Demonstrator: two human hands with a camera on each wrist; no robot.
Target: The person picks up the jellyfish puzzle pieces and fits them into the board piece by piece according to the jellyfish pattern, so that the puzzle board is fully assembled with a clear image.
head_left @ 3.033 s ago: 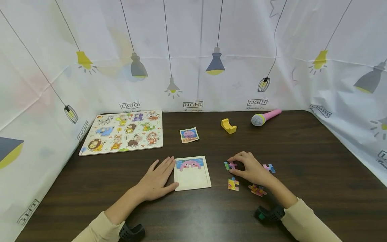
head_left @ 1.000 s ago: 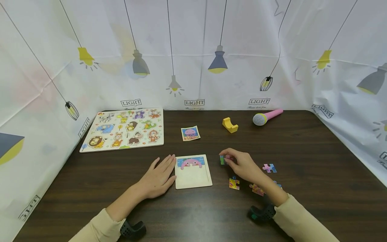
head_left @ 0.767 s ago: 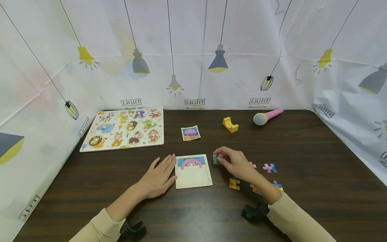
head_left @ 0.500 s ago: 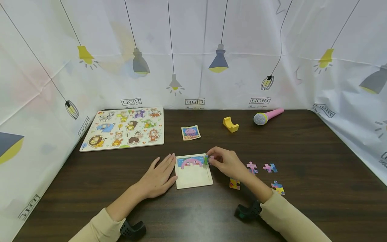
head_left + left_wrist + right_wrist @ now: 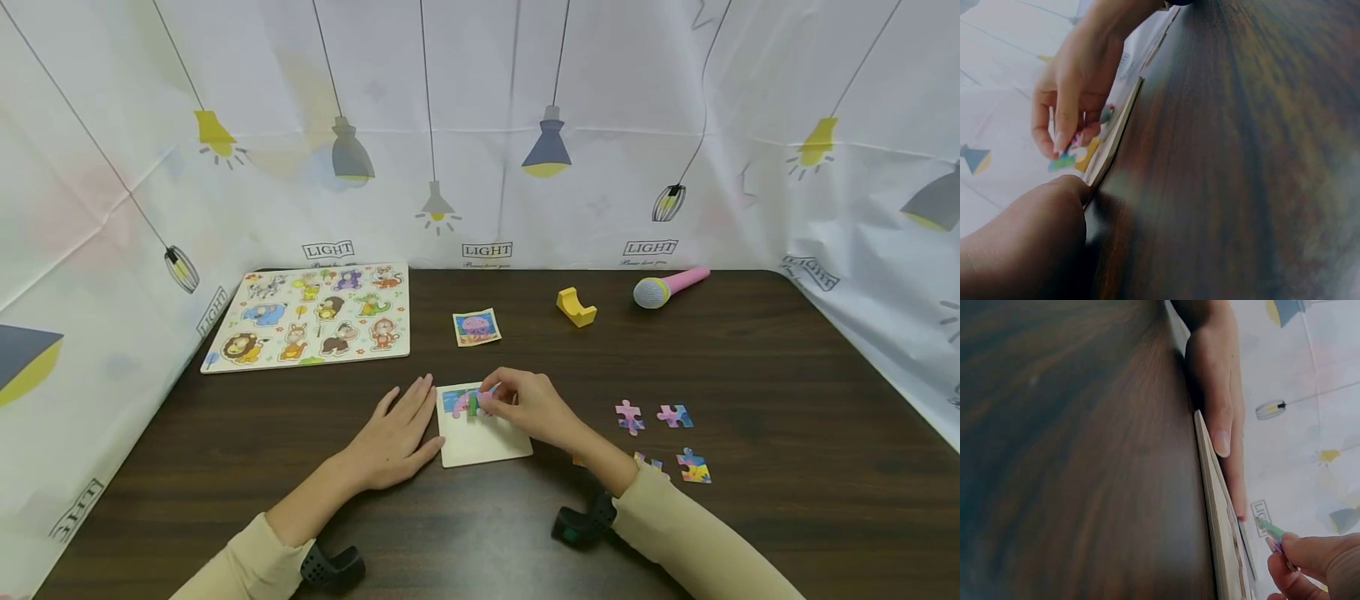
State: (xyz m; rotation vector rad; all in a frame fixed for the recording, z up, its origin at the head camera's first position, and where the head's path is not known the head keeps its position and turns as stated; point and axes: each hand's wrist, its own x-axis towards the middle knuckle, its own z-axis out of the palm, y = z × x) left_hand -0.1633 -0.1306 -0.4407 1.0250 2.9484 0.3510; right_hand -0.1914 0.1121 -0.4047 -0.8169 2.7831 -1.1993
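Bracing the puzzle tray (image 5: 483, 446), we judge: left hand (image 5: 392, 442), flat, straight-fingered, at its nine o'clock edge. Pinched, likely for control: one green-and-pink piece (image 5: 472, 406), in right hand (image 5: 528, 407), over the tray's twelve o'clock half. Loose pieces (image 5: 628, 417): toward three.

- Head: facing forward and down from above, taking in tabletop (image 5: 465, 533).
- Left wrist, right wrist: low, close, turned sideways; sharing puzzle frame (image 5: 486, 446) edge-on.
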